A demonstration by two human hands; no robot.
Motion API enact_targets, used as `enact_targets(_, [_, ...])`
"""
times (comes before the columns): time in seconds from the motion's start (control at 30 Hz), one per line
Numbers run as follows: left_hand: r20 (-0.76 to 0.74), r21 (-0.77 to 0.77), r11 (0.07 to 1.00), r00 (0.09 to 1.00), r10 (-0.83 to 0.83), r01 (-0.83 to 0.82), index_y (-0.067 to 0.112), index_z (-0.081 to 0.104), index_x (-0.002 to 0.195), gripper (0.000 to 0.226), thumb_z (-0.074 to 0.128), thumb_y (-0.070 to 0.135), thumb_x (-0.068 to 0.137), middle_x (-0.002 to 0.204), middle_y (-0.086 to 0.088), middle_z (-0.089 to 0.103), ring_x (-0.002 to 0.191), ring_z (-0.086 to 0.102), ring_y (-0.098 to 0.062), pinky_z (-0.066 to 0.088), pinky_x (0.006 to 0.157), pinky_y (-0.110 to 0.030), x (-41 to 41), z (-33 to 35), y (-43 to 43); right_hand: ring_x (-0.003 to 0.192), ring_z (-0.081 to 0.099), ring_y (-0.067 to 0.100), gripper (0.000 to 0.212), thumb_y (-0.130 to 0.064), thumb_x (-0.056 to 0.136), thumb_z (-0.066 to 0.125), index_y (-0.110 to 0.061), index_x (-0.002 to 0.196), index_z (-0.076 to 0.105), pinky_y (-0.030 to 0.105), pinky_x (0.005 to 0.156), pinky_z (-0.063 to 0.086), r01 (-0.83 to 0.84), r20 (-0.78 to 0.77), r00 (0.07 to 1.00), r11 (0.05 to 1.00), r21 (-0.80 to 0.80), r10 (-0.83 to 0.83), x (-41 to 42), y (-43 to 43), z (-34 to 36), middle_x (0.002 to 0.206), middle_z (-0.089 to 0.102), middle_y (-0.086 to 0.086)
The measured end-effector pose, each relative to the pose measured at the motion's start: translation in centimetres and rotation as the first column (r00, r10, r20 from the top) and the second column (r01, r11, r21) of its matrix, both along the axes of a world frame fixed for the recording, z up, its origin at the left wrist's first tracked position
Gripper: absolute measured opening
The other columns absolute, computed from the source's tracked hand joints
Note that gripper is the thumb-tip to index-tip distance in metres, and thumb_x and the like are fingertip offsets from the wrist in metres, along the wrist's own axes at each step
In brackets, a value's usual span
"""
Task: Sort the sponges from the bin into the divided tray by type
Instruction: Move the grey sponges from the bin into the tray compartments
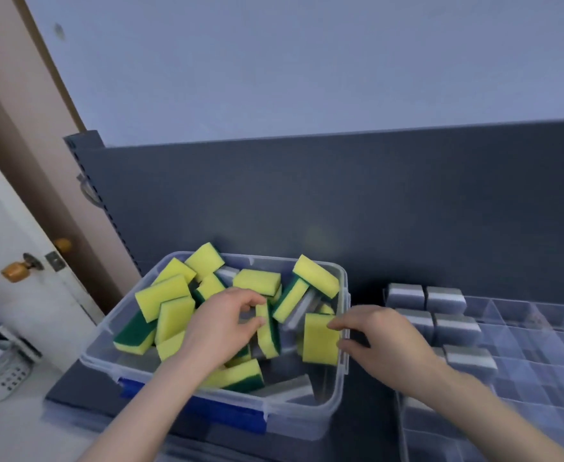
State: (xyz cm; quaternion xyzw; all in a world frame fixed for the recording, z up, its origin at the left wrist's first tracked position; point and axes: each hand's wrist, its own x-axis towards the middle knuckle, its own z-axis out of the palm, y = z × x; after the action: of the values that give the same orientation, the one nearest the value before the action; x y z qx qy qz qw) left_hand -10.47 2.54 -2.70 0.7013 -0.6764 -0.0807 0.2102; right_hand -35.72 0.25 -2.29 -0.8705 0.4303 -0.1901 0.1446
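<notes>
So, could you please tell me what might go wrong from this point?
1. The right hand pinches the yellow sponge by its edge only; it could slip into the gap between bin and divided tray.
2. The piled sponges poking above the bin's far rim may tumble out as the left hand pulls its upright sponge free.

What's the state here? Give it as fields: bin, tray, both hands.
bin: clear, blue latch, holds mixed yellow-green sponges and loose grey sponges
left hand: inside the bin, pinches upright yellow-green sponge
right hand: at the bin's right wall, pinches flat yellow sponge
divided tray: right of the bin, clear
sorted grey sponges: in the tray's left compartments; no yellow-green ones visible there
</notes>
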Motion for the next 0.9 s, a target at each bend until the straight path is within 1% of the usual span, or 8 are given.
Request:
enact_targets(0.1, [0.036, 0.033, 0.999, 0.999, -0.015, 0.014, 0.038, 0.065, 0.108, 0.025, 0.068, 0.035, 0.084, 0.105, 0.022, 0.061, 0.095, 0.057, 0.003, 0.047, 0.076, -0.021, 3.1, -0.4, -1.4, 0.113, 0.054, 0.011, 0.029, -0.028, 0.090, 0.055, -0.030, 0.119, 0.062, 0.027, 0.094, 0.044, -0.038, -0.081, 0.996, 0.999, -0.031, 0.035, 4.3, -1.3, -0.1, 0.118, 0.063, -0.011])
enact_targets(0.23, [0.039, 0.054, 0.998, 0.998, -0.042, 0.040, 0.040, 0.064, 0.108, 0.024, 0.065, 0.037, 0.085, 0.105, 0.020, 0.062, 0.096, 0.057, 0.002, 0.051, 0.075, -0.026, 6.6, -1.0, -3.0, 0.107, 0.052, 0.022, 0.024, -0.019, 0.089, 0.049, -0.023, 0.108, 0.065, 0.037, 0.085, 0.048, -0.054, -0.332, 0.942, 0.998, -0.028, 0.042, 9.1, -3.8, -1.5, 0.109, 0.063, -0.002])
enact_targets(0.4, [-0.003, 0.044, 0.990, 0.991, -0.131, 0.132, 0.040, 0.064, 0.106, 0.020, 0.063, 0.036, 0.086, 0.104, 0.022, 0.062, 0.095, 0.055, 0.005, 0.048, 0.072, -0.023, 9.7, -1.3, -4.7, 0.098, 0.052, 0.030, 0.022, 0.001, 0.082, 0.052, -0.010, 0.098, 0.062, 0.035, 0.067, 0.036, -0.037, -0.701, 0.712, 0.996, -0.079, -0.029, 13.4, -5.7, -3.0, 0.103, 0.058, 0.010])
enact_targets(0.47, [-0.033, 0.046, 0.986, 0.986, -0.162, 0.163, 0.040, 0.064, 0.106, 0.020, 0.063, 0.036, 0.086, 0.104, 0.022, 0.061, 0.096, 0.056, 0.005, 0.050, 0.074, -0.025, 10.5, -1.4, -5.3, 0.090, 0.055, 0.029, 0.017, -0.001, 0.074, 0.064, -0.010, 0.089, 0.065, 0.035, 0.065, 0.037, -0.049, -0.714, 0.697, 0.991, -0.128, -0.058, 14.0, -5.9, -3.7, 0.093, 0.061, 0.010])
enact_targets(0.53, [-0.060, 0.053, 0.978, 0.979, -0.196, 0.199, 0.041, 0.064, 0.107, 0.021, 0.063, 0.036, 0.086, 0.105, 0.024, 0.061, 0.096, 0.056, 0.006, 0.050, 0.076, -0.023, 11.0, -1.5, -5.9, 0.064, 0.057, 0.024, 0.027, -0.011, 0.043, 0.085, -0.018, 0.059, 0.065, 0.028, 0.051, 0.038, -0.040, -0.739, 0.667, 0.986, -0.160, -0.093, 14.2, -6.0, -4.3, 0.064, 0.059, 0.002])
enact_targets(0.6, [-0.089, 0.046, 0.969, 0.967, -0.238, 0.243, 0.042, 0.063, 0.106, 0.020, 0.063, 0.036, 0.086, 0.107, 0.024, 0.061, 0.095, 0.056, 0.008, 0.052, 0.077, -0.024, 11.3, -1.8, -6.3, 0.048, 0.051, 0.018, 0.037, -0.015, 0.017, 0.086, -0.022, 0.040, 0.057, 0.023, 0.039, 0.038, -0.052, -0.711, 0.691, 0.972, -0.227, -0.129, 13.7, -6.3, -5.2, 0.046, 0.049, -0.004])
enact_targets(0.77, [-0.163, 0.028, 0.952, 0.941, -0.296, 0.304, 0.042, 0.064, 0.104, 0.020, 0.064, 0.037, 0.085, 0.101, 0.022, 0.063, 0.094, 0.058, 0.005, 0.053, 0.080, -0.028, 11.1, -2.4, -6.7, 0.047, 0.051, 0.018, 0.035, -0.013, 0.023, 0.085, -0.023, 0.044, 0.058, 0.022, 0.039, 0.041, -0.091, -0.664, 0.733, 0.945, -0.315, -0.151, 12.9, -5.8, -5.1, 0.046, 0.050, -0.006])
enact_targets(0.9, [-0.239, 0.010, 0.943, 0.916, -0.321, 0.333, 0.041, 0.066, 0.103, 0.021, 0.067, 0.033, 0.084, 0.099, 0.023, 0.064, 0.091, 0.059, 0.006, 0.054, 0.081, -0.028, 10.8, -2.4, -6.3, 0.056, 0.054, 0.018, 0.041, 0.006, 0.031, 0.072, -0.021, 0.060, 0.063, 0.024, 0.043, 0.045, -0.065, -0.468, 0.877, 0.939, -0.337, -0.107, 11.4, -5.4, -4.1, 0.057, 0.055, -0.008])
